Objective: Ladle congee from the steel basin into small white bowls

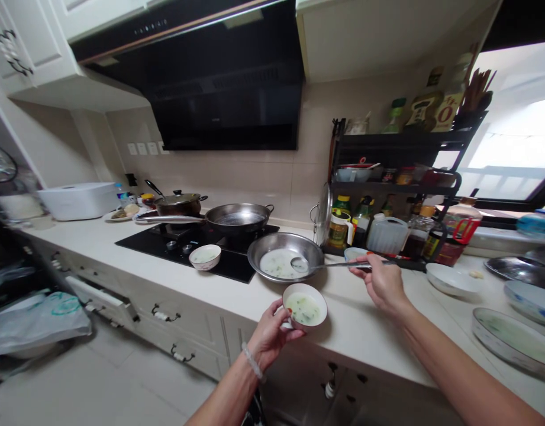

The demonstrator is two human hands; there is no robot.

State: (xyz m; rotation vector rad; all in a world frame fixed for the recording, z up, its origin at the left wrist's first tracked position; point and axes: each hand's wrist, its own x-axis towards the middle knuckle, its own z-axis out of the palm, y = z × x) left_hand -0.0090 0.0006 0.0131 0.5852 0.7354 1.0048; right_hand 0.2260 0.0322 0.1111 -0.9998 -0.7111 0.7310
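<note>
My left hand (272, 334) holds a small bowl (305, 306) of pale soup with green bits, just in front of a wide metal basin (254, 255). Closed round the handle of a metal ladle (338, 265), my right hand (383, 284) is to the right of the basin. The ladle's head dips into the pale soup (276, 262) in the basin. Another small bowl (205, 258) with similar soup sits at the front edge of the black stove, left of the basin.
A wok (237, 219) and a lidded pot (179, 204) stand on the stove (228, 263). Right of the basin is a black rack (400, 188) with bottles. More bowls, including a large soup bowl (514, 340), line the right counter. A drawer (99, 299) hangs open at left.
</note>
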